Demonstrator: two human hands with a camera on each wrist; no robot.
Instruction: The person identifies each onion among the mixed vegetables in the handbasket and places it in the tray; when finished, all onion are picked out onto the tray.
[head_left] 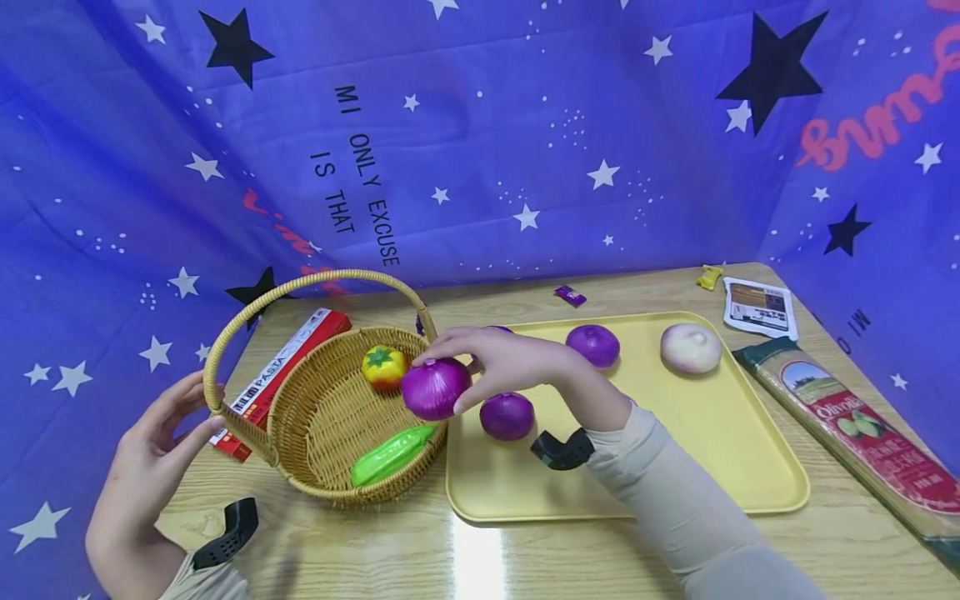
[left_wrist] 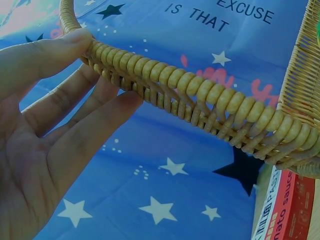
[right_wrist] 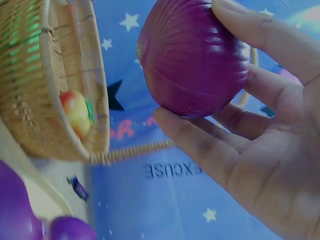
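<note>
A purple onion is held by my right hand, its fingers and thumb around the sides, over the right rim of a wicker basket. The right wrist view shows the same onion between thumb and fingertips. My left hand pinches the basket's arched handle low on its left side; in the left wrist view thumb and fingers meet the woven handle. Inside the basket lie a yellow-red tomato-like vegetable with a green top and a long green vegetable.
A yellow tray on the right bears several purple onions and a whitish onion. Behind the basket lies a red pasta box. An Olivoila packet, a white packet and small wrapped candies lie around the tray.
</note>
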